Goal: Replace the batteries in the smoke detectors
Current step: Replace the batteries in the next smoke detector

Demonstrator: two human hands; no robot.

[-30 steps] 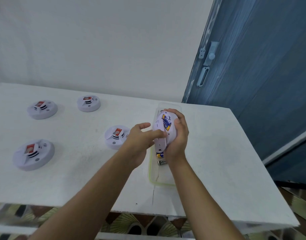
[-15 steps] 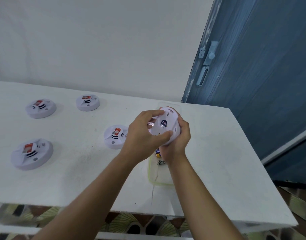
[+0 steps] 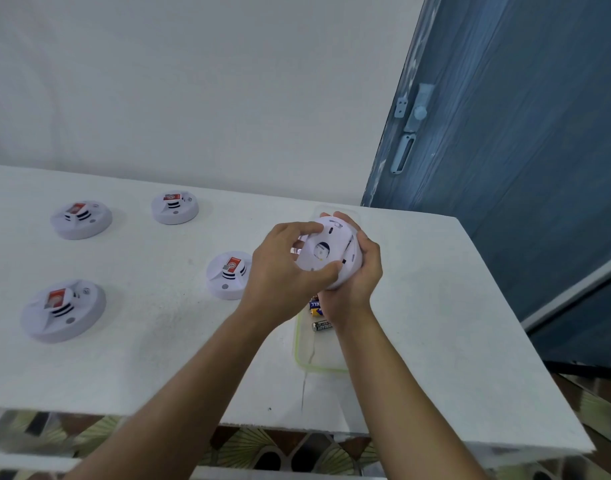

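A round white smoke detector is held above the table, its back plate facing me. My right hand cups it from behind and below, fingers curled round its rim. My left hand grips the back plate from the left, thumb under it and fingers over the top edge. Below the hands lies a clear shallow tray with loose batteries in it, partly hidden by my wrists. Several more white detectors with red stickers sit face up on the white table; the nearest detector is just left of my left hand.
Other detectors sit at the front left, back left and back middle. A blue door with a latch stands to the right. The table's front edge is near me and its right edge is beside the door.
The battery compartment that showed a second ago is now covered by the back plate. My left hand moved from the detector's side onto the plate and keeps gripping it.
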